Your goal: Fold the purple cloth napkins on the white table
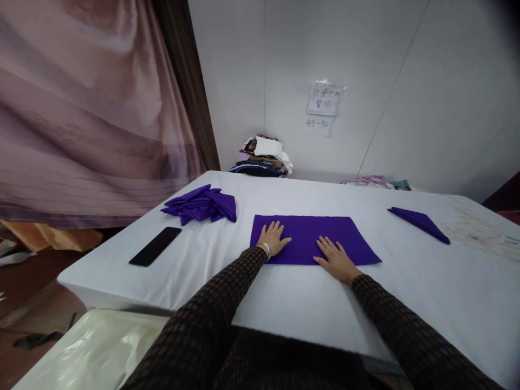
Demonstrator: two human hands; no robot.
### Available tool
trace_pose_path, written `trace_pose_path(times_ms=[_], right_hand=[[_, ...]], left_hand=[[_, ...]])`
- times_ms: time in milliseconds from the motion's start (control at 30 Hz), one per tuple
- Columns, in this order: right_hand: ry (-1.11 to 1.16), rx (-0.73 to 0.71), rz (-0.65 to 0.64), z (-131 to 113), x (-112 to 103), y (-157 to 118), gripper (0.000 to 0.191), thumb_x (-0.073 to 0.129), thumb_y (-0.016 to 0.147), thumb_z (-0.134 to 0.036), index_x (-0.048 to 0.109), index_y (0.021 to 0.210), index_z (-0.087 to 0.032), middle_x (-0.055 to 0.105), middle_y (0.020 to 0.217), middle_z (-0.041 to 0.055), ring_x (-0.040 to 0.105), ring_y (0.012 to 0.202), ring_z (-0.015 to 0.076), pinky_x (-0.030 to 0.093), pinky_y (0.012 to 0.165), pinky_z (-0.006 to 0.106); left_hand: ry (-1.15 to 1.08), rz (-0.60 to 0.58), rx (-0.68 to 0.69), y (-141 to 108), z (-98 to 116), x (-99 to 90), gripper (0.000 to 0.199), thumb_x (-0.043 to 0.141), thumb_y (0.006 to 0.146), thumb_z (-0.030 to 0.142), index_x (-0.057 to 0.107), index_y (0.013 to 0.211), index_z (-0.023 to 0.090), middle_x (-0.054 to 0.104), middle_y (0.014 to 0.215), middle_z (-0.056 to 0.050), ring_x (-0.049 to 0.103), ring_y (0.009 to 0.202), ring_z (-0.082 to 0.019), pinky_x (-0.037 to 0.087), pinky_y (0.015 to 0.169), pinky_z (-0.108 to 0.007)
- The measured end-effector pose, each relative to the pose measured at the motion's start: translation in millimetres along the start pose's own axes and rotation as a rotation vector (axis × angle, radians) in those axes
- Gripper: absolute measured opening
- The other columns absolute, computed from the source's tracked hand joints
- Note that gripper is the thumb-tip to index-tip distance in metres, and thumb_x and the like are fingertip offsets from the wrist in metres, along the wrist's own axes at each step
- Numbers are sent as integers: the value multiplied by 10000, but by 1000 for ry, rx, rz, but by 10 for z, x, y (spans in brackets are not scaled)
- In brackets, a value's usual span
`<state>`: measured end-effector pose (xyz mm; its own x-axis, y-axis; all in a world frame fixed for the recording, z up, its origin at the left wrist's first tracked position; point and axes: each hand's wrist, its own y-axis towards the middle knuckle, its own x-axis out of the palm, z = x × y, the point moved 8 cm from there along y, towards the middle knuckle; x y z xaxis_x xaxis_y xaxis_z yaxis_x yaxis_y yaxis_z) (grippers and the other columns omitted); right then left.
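A purple cloth lies flat on the white-covered table, its long sides running left to right. My left hand rests palm down on the cloth's left part, fingers spread, with a bracelet at the wrist. On the right part lies my right hand, also flat with its fingers apart; its wrist is beyond the cloth's near edge. Neither hand grips anything. A heap of crumpled purple cloths sits at the table's left, and a narrow folded purple cloth lies at the right.
A black phone-like slab lies near the table's left edge. Piled clothes stand behind the table against the wall, below and left of a paper sign. A plastic-covered surface is at the lower left.
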<state>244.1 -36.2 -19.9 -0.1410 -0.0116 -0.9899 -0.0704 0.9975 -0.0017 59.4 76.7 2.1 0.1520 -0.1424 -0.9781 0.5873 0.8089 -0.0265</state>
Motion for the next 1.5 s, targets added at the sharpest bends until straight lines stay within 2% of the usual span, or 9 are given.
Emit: trace_pose_path(times_ms=[133, 300, 600, 767, 933, 1067, 1267, 1367, 1500], right_hand=[[0, -15, 11, -13, -33, -7, 696, 243, 889, -617, 257, 1451, -205, 227, 1514, 69, 139, 1401, 232, 102, 1122, 470], [-5, -25, 13, -12, -9, 1, 719, 232, 888, -629, 262, 1448, -180, 222, 1512, 85, 143, 1401, 228, 101, 1123, 463], [103, 22, -102, -1, -111, 100, 731, 218, 881, -650, 251, 1453, -197, 200, 1519, 81, 123, 1403, 252, 92, 1118, 487], [160, -98, -14, -548, -350, 721, 755, 235, 880, -650, 238, 1456, -162, 185, 1520, 113, 118, 1403, 265, 89, 1113, 485], [188, -221, -27, -960, -169, 1366, 754, 250, 883, -641, 268, 1440, -135, 216, 1511, 137, 135, 1399, 266, 97, 1106, 511], [152, -171, -40, -470, -75, 1496, 723, 255, 882, -643, 301, 1429, -172, 227, 1513, 107, 147, 1397, 254, 78, 1108, 508], [87, 314, 40, 1134, -258, 1120, 656, 281, 913, -564, 326, 1412, -140, 244, 1506, 124, 166, 1389, 275, 111, 1089, 527], [70, 560, 184, 1783, -435, 825, 578, 351, 916, -477, 410, 1360, -111, 329, 1465, 153, 231, 1361, 289, 185, 1071, 486], [78, 668, 282, 2189, -567, 630, 359, 405, 899, -318, 648, 1090, -135, 582, 1231, 133, 453, 1201, 237, 309, 995, 331]], left_hand=[[17, 13, -134, 234, -467, -2, 757, 214, 854, 654, 298, 1426, 165, 213, 1519, -103, 137, 1401, -277, 108, 1112, -494], [48, 71, -360, 190, -1100, -152, 772, 222, 859, 643, 310, 1416, 116, 240, 1505, -142, 172, 1390, -297, 157, 1100, -489], [71, 58, -95, 115, -605, 39, 780, 204, 858, 663, 303, 1426, 137, 230, 1512, -107, 147, 1399, -277, 119, 1113, -506], [111, 55, -96, 124, -619, 24, 762, 209, 867, 641, 301, 1428, 132, 240, 1509, -103, 156, 1397, -281, 140, 1109, -507], [148, 42, -99, 126, -614, -1, 706, 238, 884, 584, 299, 1429, 138, 234, 1512, -87, 167, 1396, -268, 150, 1110, -497], [156, 50, -104, 143, -630, 6, 719, 253, 874, 594, 308, 1425, 136, 245, 1507, -87, 170, 1395, -271, 158, 1107, -500], [168, 69, -89, 168, -664, 30, 711, 274, 870, 579, 321, 1419, 129, 262, 1501, -94, 174, 1393, -278, 171, 1100, -518], [162, 113, -83, 169, -660, 4, 704, 309, 866, 567, 328, 1415, 127, 265, 1499, -102, 181, 1391, -283, 193, 1093, -522], [152, 200, -56, 175, -631, -79, 680, 350, 863, 552, 353, 1402, 137, 276, 1495, -107, 185, 1390, -285, 196, 1094, -524]])
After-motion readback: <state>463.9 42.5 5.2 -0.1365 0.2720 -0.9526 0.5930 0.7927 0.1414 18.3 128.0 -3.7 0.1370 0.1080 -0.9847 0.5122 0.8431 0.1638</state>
